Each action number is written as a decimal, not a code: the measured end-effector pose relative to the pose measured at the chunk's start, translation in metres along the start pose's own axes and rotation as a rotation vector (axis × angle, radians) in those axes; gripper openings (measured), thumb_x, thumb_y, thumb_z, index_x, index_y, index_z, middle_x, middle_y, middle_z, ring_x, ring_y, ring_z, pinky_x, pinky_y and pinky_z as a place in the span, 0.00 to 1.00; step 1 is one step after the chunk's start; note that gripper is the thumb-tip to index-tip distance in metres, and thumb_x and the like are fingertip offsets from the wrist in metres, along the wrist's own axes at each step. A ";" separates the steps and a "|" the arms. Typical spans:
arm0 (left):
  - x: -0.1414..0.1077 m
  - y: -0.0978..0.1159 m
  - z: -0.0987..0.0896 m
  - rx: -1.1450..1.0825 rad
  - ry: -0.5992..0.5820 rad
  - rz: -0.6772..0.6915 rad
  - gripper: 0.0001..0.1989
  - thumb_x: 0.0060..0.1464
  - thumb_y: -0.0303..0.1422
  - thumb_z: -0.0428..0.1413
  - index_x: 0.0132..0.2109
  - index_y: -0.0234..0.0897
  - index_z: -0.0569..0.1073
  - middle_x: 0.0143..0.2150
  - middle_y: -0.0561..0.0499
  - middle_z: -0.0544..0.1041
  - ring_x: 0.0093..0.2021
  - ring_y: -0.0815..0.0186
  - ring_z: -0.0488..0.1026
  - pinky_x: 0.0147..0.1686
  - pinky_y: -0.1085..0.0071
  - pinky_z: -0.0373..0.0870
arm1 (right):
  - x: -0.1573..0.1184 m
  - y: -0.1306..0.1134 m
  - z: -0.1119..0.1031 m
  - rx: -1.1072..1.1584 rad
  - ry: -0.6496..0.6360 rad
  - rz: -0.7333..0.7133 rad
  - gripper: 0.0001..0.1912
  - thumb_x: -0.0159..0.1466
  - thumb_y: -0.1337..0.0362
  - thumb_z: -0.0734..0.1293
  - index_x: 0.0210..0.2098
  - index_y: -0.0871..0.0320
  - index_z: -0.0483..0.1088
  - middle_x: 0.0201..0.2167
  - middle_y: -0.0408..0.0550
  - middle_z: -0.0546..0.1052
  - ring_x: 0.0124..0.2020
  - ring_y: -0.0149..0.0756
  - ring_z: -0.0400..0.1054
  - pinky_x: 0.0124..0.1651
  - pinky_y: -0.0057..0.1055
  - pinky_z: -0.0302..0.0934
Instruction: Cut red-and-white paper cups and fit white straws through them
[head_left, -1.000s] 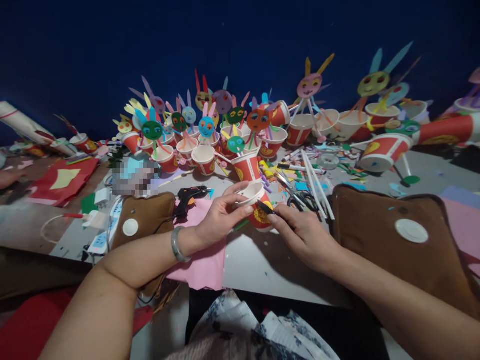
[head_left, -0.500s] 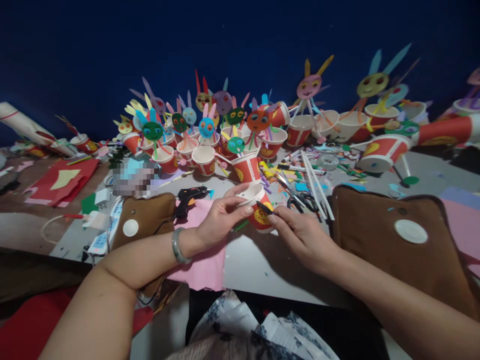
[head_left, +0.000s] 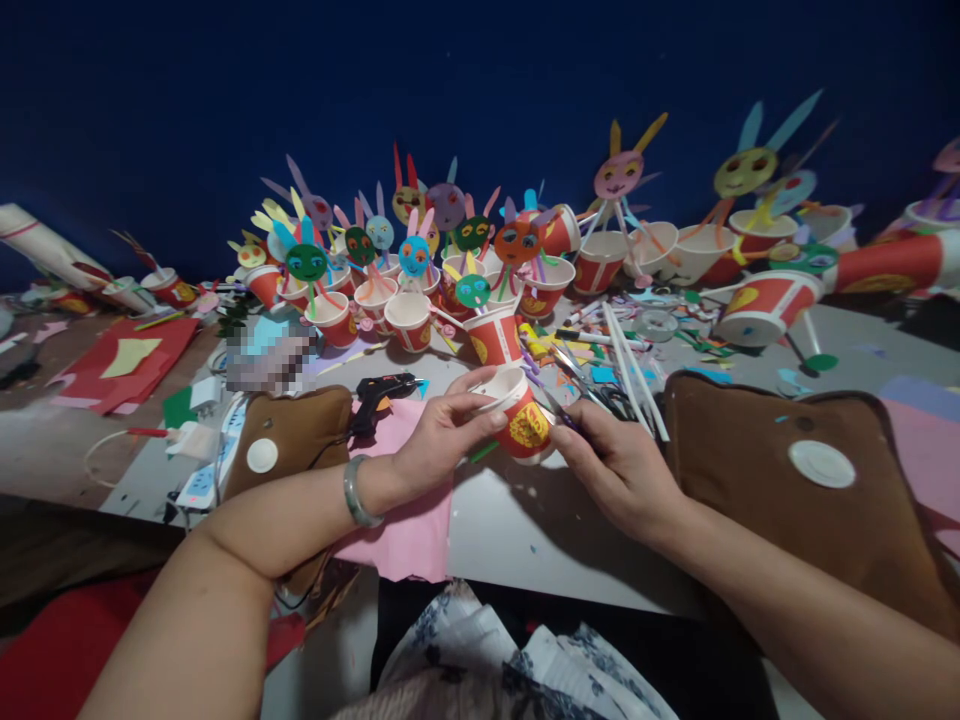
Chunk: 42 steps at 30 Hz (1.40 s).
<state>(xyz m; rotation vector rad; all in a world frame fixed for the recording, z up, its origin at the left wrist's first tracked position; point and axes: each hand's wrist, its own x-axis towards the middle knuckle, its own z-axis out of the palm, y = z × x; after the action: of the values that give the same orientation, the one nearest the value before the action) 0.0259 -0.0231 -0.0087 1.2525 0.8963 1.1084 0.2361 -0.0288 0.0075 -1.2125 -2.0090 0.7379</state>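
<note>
A red and white paper cup point(head_left: 526, 428) with a yellow emblem is tilted in my left hand point(head_left: 450, 430), whose fingers pinch its rim. Just right of the cup, my right hand point(head_left: 611, 460) is closed round a dark-handled tool point(head_left: 564, 416). A thin blade-like part of the tool points up and left beside the cup; it looks like scissors, but the fingers hide much of it. Right behind the held cup stands another red cup point(head_left: 493, 338) with a green paper face point(head_left: 472, 290) on it.
Many cups with paper rabbit faces line the back. A black glue gun point(head_left: 381, 398) rests by pink paper point(head_left: 405, 510). Brown cushions point(head_left: 802, 500) flank my arms. Markers, white strips point(head_left: 634, 370) and paper scraps lie behind my right hand. A power strip point(head_left: 214, 455) is at left.
My right hand has moved slightly right, and the tool's tip has come away from the front of the cup. The emblem now shows more fully. My left hand has barely moved.
</note>
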 end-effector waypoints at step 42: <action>0.002 0.010 0.000 -0.112 -0.007 -0.098 0.09 0.56 0.38 0.64 0.43 0.42 0.84 0.67 0.47 0.67 0.62 0.54 0.69 0.61 0.57 0.68 | -0.002 0.007 -0.022 0.644 -0.291 -0.081 0.17 0.70 0.55 0.64 0.27 0.56 0.67 0.16 0.40 0.67 0.16 0.27 0.58 0.21 0.26 0.54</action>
<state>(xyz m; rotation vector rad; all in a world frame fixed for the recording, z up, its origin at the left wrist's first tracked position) 0.0250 -0.0215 0.0018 1.1089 0.8694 1.0612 0.2574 -0.0248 0.0152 -0.6674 -1.7996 1.4445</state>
